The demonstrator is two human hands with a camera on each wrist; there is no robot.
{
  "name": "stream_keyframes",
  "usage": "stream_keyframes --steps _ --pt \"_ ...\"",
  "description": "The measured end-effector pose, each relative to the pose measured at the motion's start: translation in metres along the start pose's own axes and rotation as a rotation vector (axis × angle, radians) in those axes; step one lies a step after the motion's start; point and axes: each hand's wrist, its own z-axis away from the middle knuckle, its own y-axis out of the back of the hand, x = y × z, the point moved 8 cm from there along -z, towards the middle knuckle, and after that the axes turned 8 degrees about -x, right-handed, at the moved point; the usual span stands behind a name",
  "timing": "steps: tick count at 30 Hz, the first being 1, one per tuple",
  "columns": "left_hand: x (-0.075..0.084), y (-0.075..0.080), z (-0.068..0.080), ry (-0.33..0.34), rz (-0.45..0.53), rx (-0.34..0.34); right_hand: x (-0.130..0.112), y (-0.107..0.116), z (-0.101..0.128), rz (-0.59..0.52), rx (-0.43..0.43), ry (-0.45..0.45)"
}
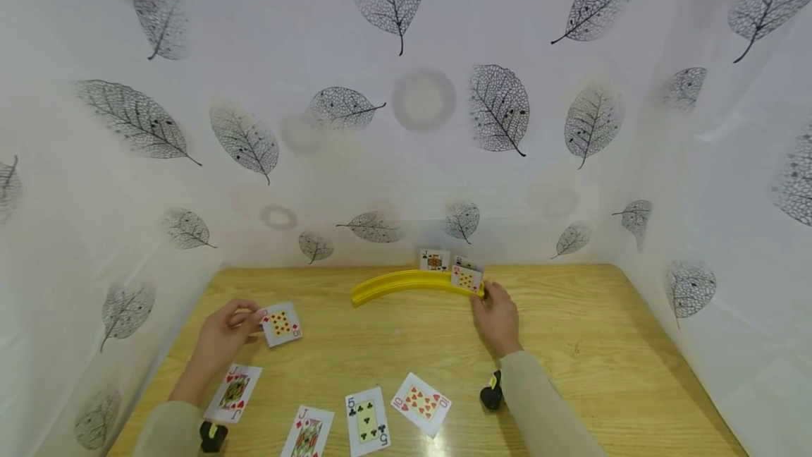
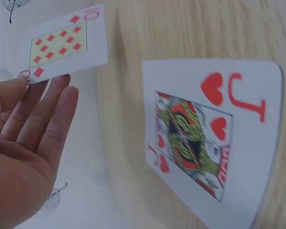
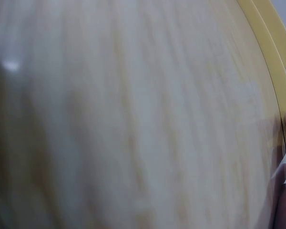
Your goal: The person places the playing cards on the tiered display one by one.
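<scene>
My left hand [image 1: 230, 333] pinches the ten of diamonds [image 1: 282, 324] by one edge between thumb and fingers, its face turned up. In the left wrist view, the card [image 2: 62, 45] is held at its corner and the other fingers extend below it. The curved yellow card holder [image 1: 406, 279] lies at the back of the table. My right hand [image 1: 497, 317] grips its right end, thumb at the front. In the holder stand a black-suited jack [image 1: 434, 260] and, farther right, a card with red pips [image 1: 466, 279] overlapping another card [image 1: 468, 264].
Face up near the front lie the jack of hearts [image 1: 233, 393], jack of diamonds [image 1: 307, 434], five of clubs [image 1: 368, 420] and ten of hearts [image 1: 421, 404]. Small black devices [image 1: 491, 393] show beside both forearms. A leaf-print curtain [image 1: 355, 175] surrounds the wooden table [image 1: 583, 344].
</scene>
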Motion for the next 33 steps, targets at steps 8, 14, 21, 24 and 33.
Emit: stream_keyframes --steps 8,14,21,24,33 --pt "0.021 -0.011 -0.008 -0.021 0.054 0.008 0.000 0.000 0.000 -0.009 -0.003 -0.003" --pt "0.036 -0.023 -0.016 -0.043 0.043 0.004 -0.002 0.001 0.000 -0.005 -0.003 -0.004" --pt "0.055 -0.044 -0.031 -0.035 0.015 -0.008 -0.002 0.001 0.001 0.007 -0.001 -0.001" --pt "0.062 -0.056 -0.037 -0.041 0.035 -0.025 -0.001 -0.001 0.001 0.005 -0.022 -0.018" --pt "0.079 -0.085 -0.056 -0.161 0.081 -0.048 -0.002 0.001 0.000 -0.001 -0.004 0.014"
